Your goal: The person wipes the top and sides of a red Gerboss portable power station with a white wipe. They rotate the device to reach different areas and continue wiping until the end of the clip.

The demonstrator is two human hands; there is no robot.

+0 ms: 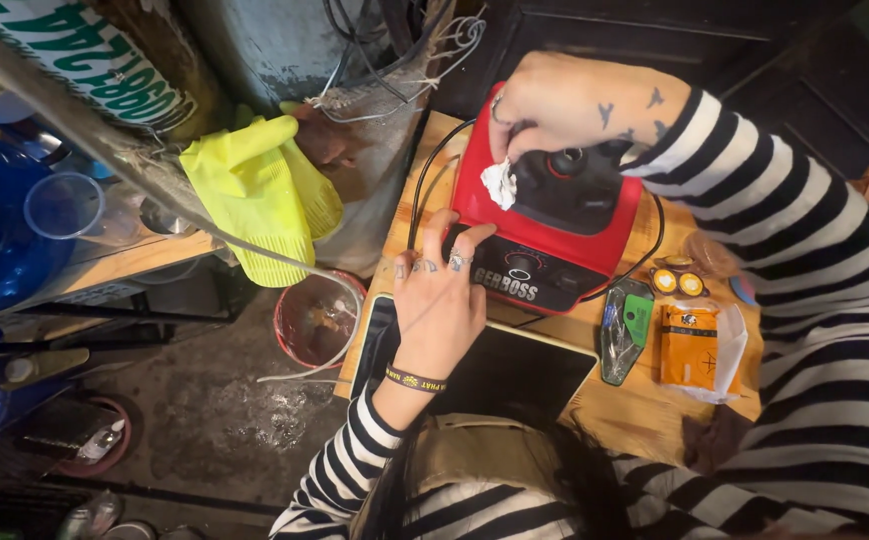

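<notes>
Seen from above: a red and black blender base (pixel 555 215) sits at the centre of a small wooden table (pixel 635 415). The left hand (pixel 442 290), at seven o'clock of the base, lies flat with fingers spread on its front edge, seemingly to steady it. The right hand (pixel 555 105), at twelve o'clock, pinches a crumpled white cloth (pixel 500 183) against the top, apparently wiping. A dark tablet (pixel 500 375) lies at six o'clock, yellow rubber gloves (pixel 260 195) at nine. The base's rear is hidden under the right hand
</notes>
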